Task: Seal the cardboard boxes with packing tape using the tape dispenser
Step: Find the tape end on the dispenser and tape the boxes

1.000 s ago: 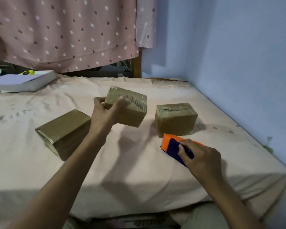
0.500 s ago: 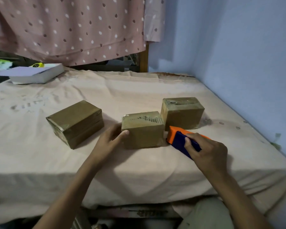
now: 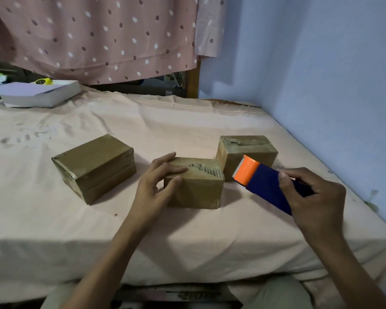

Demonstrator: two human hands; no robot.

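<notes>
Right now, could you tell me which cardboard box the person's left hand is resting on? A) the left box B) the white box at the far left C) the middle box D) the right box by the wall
C: the left hand rests on the middle box, while the right hand holds the tape dispenser beside it.

A bed covered with a pale pink sheet [image 3: 187, 121] fills the lower view, its right edge against a light blue wall [image 3: 321, 63]. Behind its far edge hangs a pink curtain with white and dark dots [image 3: 94, 34], beside a wooden post [image 3: 192, 81]. At the far left corner lies a white book [image 3: 40, 93]. The light is dim and soft.
</notes>
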